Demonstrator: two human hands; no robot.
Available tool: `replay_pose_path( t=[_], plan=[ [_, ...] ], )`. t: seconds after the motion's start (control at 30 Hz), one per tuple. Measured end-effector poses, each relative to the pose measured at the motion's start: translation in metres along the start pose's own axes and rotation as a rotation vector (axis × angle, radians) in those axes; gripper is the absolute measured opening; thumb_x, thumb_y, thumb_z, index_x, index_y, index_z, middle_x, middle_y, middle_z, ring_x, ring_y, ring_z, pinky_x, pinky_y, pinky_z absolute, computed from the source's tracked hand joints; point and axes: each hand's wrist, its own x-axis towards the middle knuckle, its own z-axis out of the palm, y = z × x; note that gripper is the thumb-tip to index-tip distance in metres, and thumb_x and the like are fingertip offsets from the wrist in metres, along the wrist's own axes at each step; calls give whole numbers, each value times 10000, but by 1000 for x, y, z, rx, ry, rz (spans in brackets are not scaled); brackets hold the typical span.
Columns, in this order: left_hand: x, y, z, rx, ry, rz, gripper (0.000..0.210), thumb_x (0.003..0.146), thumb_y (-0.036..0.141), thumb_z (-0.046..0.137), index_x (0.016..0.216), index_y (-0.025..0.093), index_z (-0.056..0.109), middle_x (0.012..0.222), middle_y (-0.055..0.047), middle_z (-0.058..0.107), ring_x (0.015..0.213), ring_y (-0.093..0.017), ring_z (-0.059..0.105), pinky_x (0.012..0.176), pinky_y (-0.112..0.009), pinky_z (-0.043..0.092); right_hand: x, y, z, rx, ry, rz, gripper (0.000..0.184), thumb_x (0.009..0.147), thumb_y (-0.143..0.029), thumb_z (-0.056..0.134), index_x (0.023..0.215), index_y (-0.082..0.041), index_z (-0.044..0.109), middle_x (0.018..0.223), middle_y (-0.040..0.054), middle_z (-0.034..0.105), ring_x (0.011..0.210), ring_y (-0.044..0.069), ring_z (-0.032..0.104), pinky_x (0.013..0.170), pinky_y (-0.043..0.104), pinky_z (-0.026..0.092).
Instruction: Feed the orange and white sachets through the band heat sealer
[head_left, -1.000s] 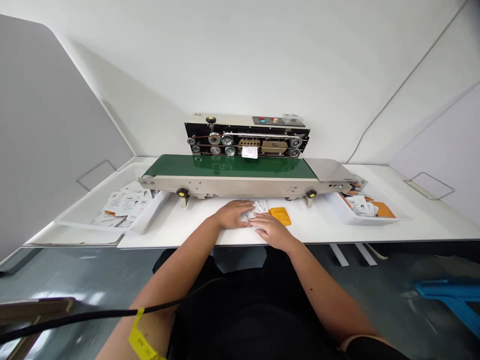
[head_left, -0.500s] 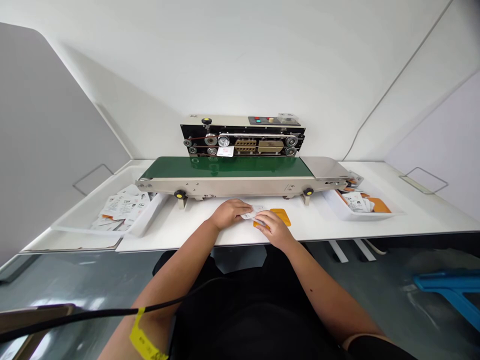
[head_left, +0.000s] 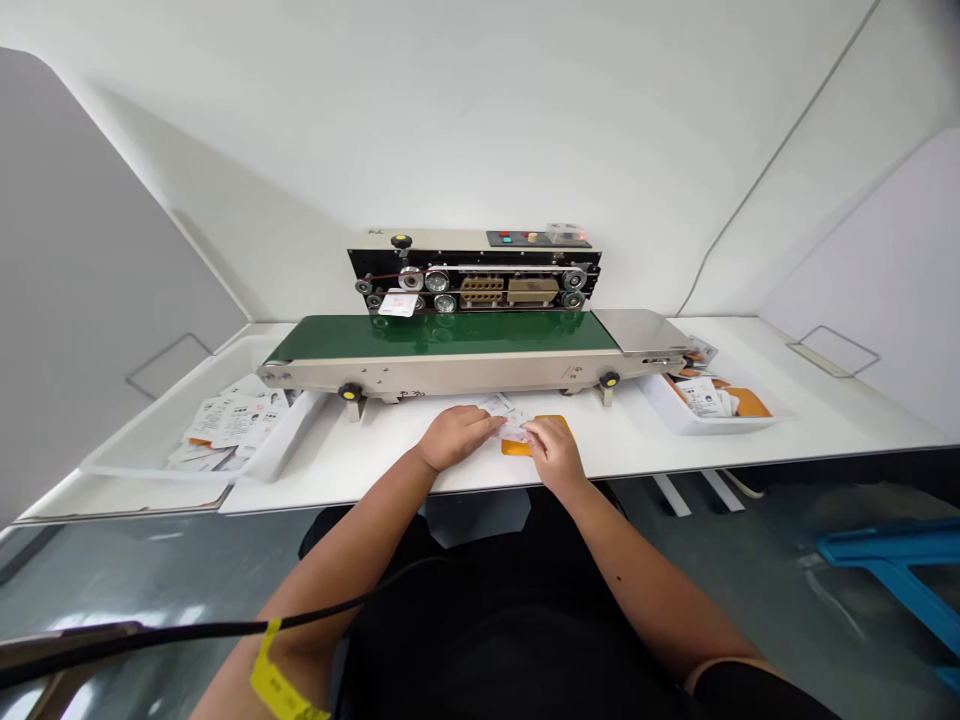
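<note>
Packets [head_left: 514,428]: several; touching left hand [head_left: 456,437], right hand [head_left: 555,452]; bins [head_left: 295,442]: two; conveyor [head_left: 450,338]: one

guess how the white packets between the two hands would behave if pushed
The white packets are probably light, since they look thin. They would likely slide over one another rather than move as one block, as they seem to overlap unevenly. Rolling seems unlikely, given their flat shape; stiffness is hard to tell at this size.
</note>
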Motion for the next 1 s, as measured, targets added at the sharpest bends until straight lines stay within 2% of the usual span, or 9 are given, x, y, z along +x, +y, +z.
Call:
replay_pose_path(
  t=[0.2,0.33,0.5,0.63,0.7,0.8,0.87,0.93,1.0],
  plan=[
    [-1,2,2,11,133,38,262,1047,269,563,1294,225,638,899,-38,762,746,-153,700,659,-263,525,0,3,-4,137,-42,125,200,1031,-298,513,1044,-241,704,960,71,709,865,211,664,746,355,545],
    [0,3,2,-25,170,31,217,1031,267,598,1232,210,654,904,-40,773,750,-157,712,664,-264,532,1,3,-5,206,-37,166,183,1015,-333,551,1016,-235,706,944,62,710,845,197,671,693,316,539],
    [-1,5,1,-49,137,-52,214,1029,322,595,1201,209,652,835,-26,752,725,-159,711,679,-266,537,6,2,-12,185,-67,194,189,981,-334,569,1001,-225,721,882,47,717,752,181,663,664,302,534],
    [-5,1,-1,-115,40,-189,358,1001,408,607,1298,210,585,950,-39,765,772,-172,719,724,-290,550,33,7,-46,149,-195,265,163,896,-334,650,977,-221,735,713,2,676,611,153,606,595,277,504],
    [-6,-1,-2,-135,-18,-243,404,984,419,614,1329,215,567,988,-45,761,817,-184,725,737,-298,549,60,14,-72,265,-45,352,186,853,-349,690,976,-211,711,688,-14,657,583,133,591,548,242,484],
    [-5,-4,-2,-158,-81,-311,416,972,406,621,1342,226,563,1004,-43,754,871,-196,728,759,-302,543,112,34,-112,494,373,469,231,797,-324,711,984,-212,633,597,-63,577,471,90,506,440,174,394],
    [-5,-4,-3,-175,-100,-337,427,969,398,624,1353,225,552,1022,-41,753,885,-199,724,767,-306,539,147,53,-133,580,559,557,233,785,-264,686,987,-223,578,555,-82,546,427,87,479,393,150,344],
    [-4,-4,-3,-187,-110,-349,438,967,396,625,1360,222,541,1034,-40,752,893,-203,721,771,-309,535,176,73,-145,608,646,681,240,782,-183,650,997,-220,549,546,-76,555,419,95,495,376,144,343],
    [-3,-4,-3,-193,-114,-350,441,965,397,626,1358,220,536,1031,-39,751,891,-205,718,764,-309,531,195,92,-149,591,662,801,245,779,-112,624,991,-205,546,547,-64,567,411,97,508,372,146,370]
  ],
)
